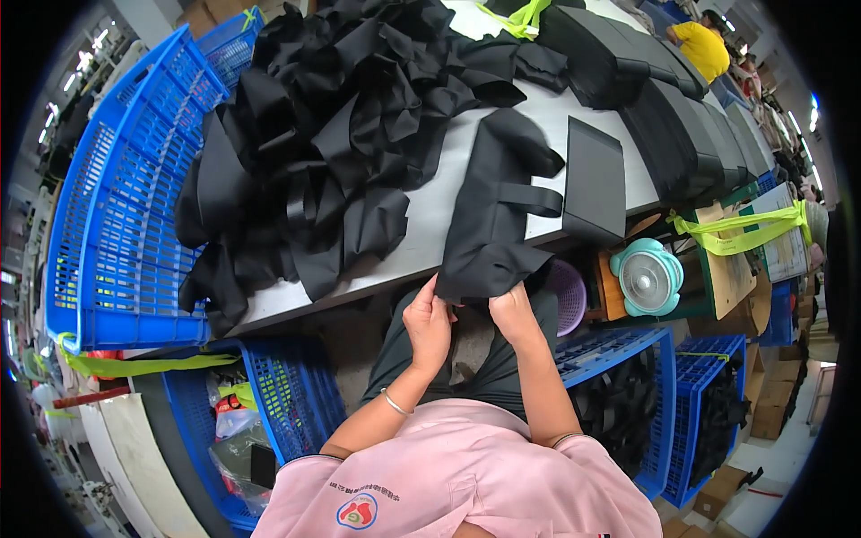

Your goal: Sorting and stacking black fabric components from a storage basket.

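A black fabric bag (482,202) with a strap handle lies across the table's near edge, its lower end hanging toward my lap. At the left corner of that end, my left hand (429,325) is closed, its fingertips pinching the fabric. My right hand (511,312) grips the right corner, its fingers partly hidden by the cloth. Just right of the bag lies a flat folded black piece (595,179). To the left, a large heap of crumpled black bags (332,143) covers much of the white tabletop (421,211).
Stacks of folded black pieces (668,134) line the table's right side. A blue crate (134,206) stands at the left; another crate (619,359) with black items sits low right. A small turquoise fan (647,277) and a purple basket (569,296) are near my right knee.
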`<action>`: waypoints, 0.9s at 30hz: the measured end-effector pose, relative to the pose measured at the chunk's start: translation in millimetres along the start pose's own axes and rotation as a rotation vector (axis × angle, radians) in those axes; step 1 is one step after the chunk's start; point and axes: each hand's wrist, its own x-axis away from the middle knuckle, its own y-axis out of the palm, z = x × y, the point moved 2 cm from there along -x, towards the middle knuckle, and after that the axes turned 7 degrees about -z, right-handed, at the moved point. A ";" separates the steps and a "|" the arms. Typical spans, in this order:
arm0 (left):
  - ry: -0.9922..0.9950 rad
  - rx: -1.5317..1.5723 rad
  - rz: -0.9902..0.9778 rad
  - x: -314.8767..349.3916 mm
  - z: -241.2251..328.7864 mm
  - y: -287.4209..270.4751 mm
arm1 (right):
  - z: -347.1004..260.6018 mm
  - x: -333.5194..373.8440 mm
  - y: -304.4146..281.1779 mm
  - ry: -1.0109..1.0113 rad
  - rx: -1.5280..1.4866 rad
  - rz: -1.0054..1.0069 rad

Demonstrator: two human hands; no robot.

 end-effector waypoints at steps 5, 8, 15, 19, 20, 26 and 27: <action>-0.118 0.130 -0.029 -2.8 -25.4 16.7 | 25.5 4.6 9.9 0.224 0.456 -0.087; -0.179 0.108 -0.112 -0.5 -50.5 16.1 | 25.4 6.6 22.0 0.068 0.724 -0.054; -0.129 0.229 -0.129 8.8 -56.3 28.0 | 27.0 23.8 41.8 0.178 0.662 -0.126; -0.337 0.377 -0.310 4.1 -63.4 26.5 | 48.7 26.4 40.5 0.247 0.587 -0.418; -0.378 0.371 -0.294 9.8 -56.6 26.9 | 52.7 32.8 43.3 0.241 0.538 -0.359; -0.203 0.066 -0.149 11.0 -36.5 3.4 | 64.6 26.2 36.5 0.417 0.809 -0.644; 0.041 0.021 -0.024 11.7 -23.8 1.1 | 72.4 35.8 37.7 0.322 0.762 -0.495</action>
